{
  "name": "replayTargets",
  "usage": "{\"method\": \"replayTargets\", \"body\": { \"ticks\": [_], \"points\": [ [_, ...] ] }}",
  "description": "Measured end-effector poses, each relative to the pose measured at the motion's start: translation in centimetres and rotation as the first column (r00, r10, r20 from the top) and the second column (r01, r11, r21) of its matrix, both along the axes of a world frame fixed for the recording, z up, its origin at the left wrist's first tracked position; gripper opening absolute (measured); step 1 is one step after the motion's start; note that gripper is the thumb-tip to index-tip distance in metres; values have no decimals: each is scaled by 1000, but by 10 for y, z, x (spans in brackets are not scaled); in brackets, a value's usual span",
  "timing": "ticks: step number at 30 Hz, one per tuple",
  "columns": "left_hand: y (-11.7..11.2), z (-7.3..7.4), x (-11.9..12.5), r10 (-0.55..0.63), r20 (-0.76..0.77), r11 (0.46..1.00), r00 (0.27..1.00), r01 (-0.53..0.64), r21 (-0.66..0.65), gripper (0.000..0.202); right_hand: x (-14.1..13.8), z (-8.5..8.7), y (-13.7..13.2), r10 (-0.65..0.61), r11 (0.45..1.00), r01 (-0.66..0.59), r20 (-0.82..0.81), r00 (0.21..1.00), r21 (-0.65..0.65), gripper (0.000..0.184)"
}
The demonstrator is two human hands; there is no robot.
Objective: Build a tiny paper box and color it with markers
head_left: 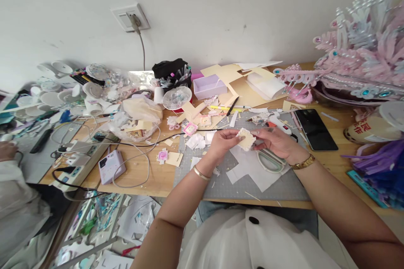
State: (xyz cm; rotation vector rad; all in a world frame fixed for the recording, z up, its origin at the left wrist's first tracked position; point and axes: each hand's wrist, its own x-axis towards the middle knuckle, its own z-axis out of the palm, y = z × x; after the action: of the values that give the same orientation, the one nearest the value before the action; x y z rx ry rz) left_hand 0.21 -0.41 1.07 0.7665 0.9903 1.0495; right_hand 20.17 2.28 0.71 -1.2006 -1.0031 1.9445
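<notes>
Between my two hands, above the grey cutting mat point(217, 191), is a small cream-coloured piece point(246, 139) with a ragged white edge. My left hand point(224, 142) pinches its left side, and my right hand point(272, 141) grips its right side. Below my right hand lie scissors with pale green handles point(268, 162), partly covered by the fingers. White paper point(249, 174) is spread under the hands. Just behind the right hand rests an orange and white glue gun point(279, 124). Small pink decorated pieces point(190, 128) sit to the left of my hands.
A black phone or tablet point(316, 129) and a drink cup point(372, 128) stand to the right, near pink feathered headpieces point(362, 59). Leftward are a lilac device point(112, 167), loose cables and a power strip point(85, 155). A lilac box point(210, 87) stands behind. Another person's sleeve point(19, 201) shows far left.
</notes>
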Motion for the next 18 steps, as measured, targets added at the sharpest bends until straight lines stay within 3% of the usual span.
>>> {"method": "replayTargets", "body": {
  "ticks": [18],
  "points": [
    [0, -7, -2, -22, -64, 1000, 998, 23, 20, 44, 1, -1, -1, 23, 997, -26, 34, 999, 66, 29]
  ]
}}
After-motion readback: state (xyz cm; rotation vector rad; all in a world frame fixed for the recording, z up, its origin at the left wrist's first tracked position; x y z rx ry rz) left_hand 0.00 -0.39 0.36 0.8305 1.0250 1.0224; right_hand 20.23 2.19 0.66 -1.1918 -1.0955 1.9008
